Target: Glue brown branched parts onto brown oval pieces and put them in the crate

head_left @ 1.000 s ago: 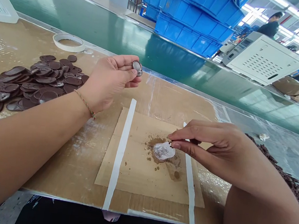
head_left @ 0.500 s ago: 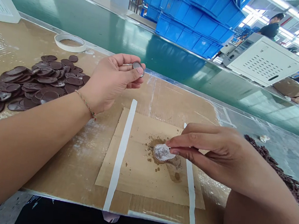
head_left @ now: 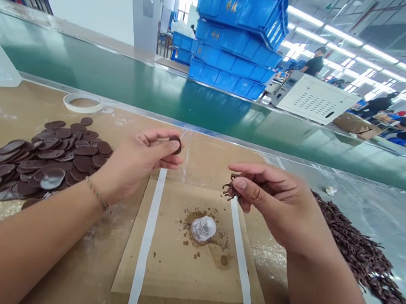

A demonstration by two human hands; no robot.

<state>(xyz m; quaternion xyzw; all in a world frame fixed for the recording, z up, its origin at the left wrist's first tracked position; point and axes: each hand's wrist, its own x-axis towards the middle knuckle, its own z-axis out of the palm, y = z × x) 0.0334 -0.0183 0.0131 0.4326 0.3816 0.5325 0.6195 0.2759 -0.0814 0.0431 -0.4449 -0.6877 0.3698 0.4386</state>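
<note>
My left hand (head_left: 140, 162) pinches a small brown round disc (head_left: 176, 144) between thumb and fingers, held above the table. My right hand (head_left: 272, 198) is closed on a small brown branched piece (head_left: 229, 189), lifted above the right white tape strip (head_left: 240, 262). Between the hands, on a taped-down cardboard sheet (head_left: 169, 269), lies a clear shiny blob (head_left: 202, 228) amid brown crumbs. A heap of brown discs (head_left: 43, 157) lies left of my left hand.
A pile of dark brown branched pieces (head_left: 355, 250) stretches along the right. A roll of white tape (head_left: 82, 102) sits at the back left. Behind runs a green conveyor belt (head_left: 159, 89), with stacked blue crates (head_left: 237, 34), a white machine box (head_left: 313, 98) and people beyond.
My right hand left the clear blob and rose, now holding a brown branched piece. The left hand kept the disc. The view tilted up, so everything sits lower in frame.
</note>
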